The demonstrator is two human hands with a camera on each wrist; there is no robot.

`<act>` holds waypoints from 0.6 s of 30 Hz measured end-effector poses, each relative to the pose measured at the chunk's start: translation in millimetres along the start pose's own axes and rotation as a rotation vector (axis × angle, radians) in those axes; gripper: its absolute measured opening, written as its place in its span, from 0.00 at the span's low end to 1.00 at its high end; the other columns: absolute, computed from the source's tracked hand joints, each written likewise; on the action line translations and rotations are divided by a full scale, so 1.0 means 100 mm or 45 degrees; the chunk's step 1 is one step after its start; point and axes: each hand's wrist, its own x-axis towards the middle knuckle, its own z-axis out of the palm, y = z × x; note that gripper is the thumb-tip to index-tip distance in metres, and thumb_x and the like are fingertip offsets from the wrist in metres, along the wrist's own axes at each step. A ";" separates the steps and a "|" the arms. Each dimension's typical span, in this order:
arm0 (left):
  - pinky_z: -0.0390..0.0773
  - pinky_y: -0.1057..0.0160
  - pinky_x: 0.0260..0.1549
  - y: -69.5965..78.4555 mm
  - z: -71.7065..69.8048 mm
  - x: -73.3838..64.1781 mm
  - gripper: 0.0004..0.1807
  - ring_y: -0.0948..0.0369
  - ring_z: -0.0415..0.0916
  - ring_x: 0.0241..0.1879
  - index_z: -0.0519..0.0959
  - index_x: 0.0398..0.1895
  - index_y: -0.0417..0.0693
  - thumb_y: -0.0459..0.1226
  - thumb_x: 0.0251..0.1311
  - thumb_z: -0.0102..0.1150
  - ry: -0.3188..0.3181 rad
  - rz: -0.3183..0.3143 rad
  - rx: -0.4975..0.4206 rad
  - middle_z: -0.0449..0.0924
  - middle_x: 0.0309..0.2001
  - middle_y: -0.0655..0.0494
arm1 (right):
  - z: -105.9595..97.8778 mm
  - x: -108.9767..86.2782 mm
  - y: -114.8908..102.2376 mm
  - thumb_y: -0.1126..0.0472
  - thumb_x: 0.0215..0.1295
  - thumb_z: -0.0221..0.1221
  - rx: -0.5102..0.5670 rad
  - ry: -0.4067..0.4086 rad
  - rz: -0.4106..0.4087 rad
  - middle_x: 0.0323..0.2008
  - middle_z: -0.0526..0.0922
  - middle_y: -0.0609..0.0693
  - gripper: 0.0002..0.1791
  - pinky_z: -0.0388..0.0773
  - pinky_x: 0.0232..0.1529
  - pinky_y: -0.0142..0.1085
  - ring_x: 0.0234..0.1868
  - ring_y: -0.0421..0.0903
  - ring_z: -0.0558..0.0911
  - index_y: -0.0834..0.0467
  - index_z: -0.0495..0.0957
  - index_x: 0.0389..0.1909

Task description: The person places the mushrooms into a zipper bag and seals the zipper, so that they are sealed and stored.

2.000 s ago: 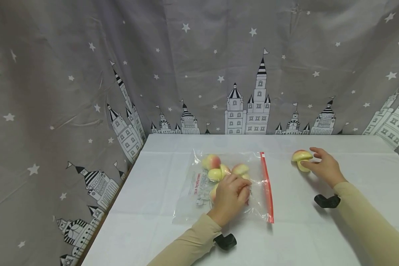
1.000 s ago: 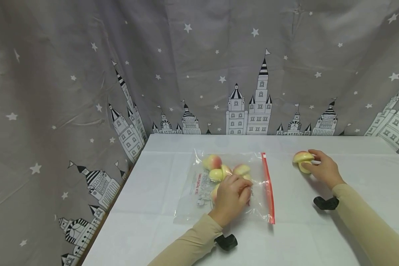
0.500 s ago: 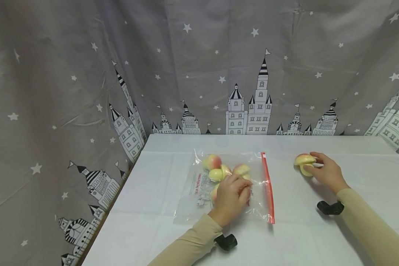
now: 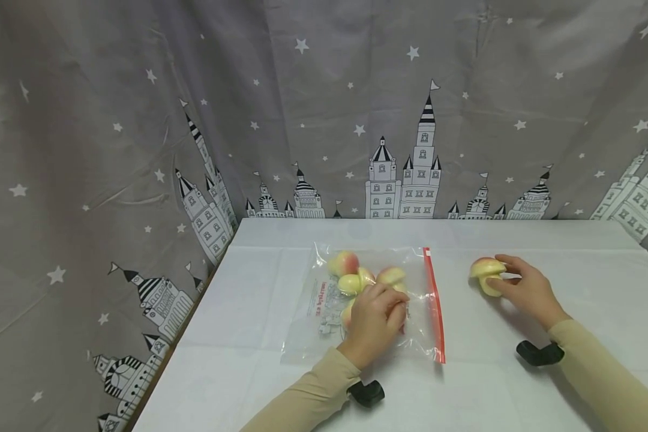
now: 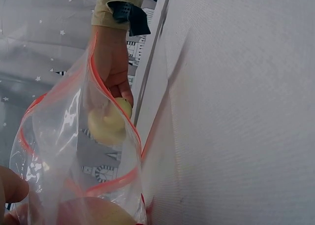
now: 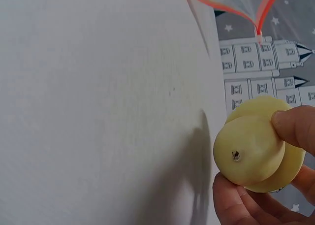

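Observation:
My right hand (image 4: 529,295) pinches a toy mushroom (image 4: 487,265) between thumb and fingers. Its cap is yellow and red, its stem pale yellow; the right wrist view shows the stem end of this mushroom (image 6: 248,148) towards the camera, with a shadow on the table. Over a clear zip bag (image 4: 302,342) my left hand (image 4: 374,321) has its fingers curled, holding the plastic film. In the left wrist view the red-edged mouth of the bag (image 5: 64,116) gapes. Several similar mushrooms (image 4: 345,264) lie inside, some partly hidden by the left hand.
A white cloth covers the table (image 4: 237,312). Behind and to the left hangs a grey curtain (image 4: 313,108) with printed castles and stars. The bag's red zip strip (image 4: 436,312) faces right, towards the right hand. Black wrist mounts (image 4: 366,393) sit below both wrists.
The right hand has closed its thumb and fingers on the mushroom, and it has since shifted slightly nearer and left with it. The left hand and bag have stayed put.

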 end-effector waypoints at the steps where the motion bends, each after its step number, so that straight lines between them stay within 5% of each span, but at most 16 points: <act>1: 0.75 0.64 0.37 0.00 0.00 0.00 0.06 0.60 0.77 0.34 0.87 0.34 0.53 0.33 0.55 0.64 0.002 0.002 -0.001 0.84 0.34 0.60 | 0.01 -0.01 -0.01 0.53 0.69 0.62 0.007 -0.001 -0.008 0.63 0.71 0.79 0.38 0.76 0.40 0.34 0.55 0.71 0.82 0.68 0.62 0.73; 8: 0.75 0.65 0.37 -0.01 0.00 0.00 0.06 0.60 0.77 0.34 0.87 0.33 0.52 0.33 0.54 0.64 0.013 0.012 -0.009 0.84 0.34 0.59 | 0.05 -0.09 -0.09 0.56 0.67 0.63 0.055 0.006 -0.072 0.61 0.74 0.78 0.36 0.75 0.38 0.26 0.52 0.70 0.84 0.68 0.64 0.71; 18: 0.76 0.64 0.36 -0.01 0.00 0.00 0.07 0.59 0.78 0.34 0.87 0.33 0.52 0.32 0.54 0.63 0.011 0.020 -0.023 0.84 0.33 0.59 | 0.12 -0.18 -0.18 0.56 0.67 0.64 0.071 -0.021 -0.097 0.60 0.75 0.77 0.36 0.77 0.39 0.27 0.51 0.68 0.85 0.66 0.65 0.71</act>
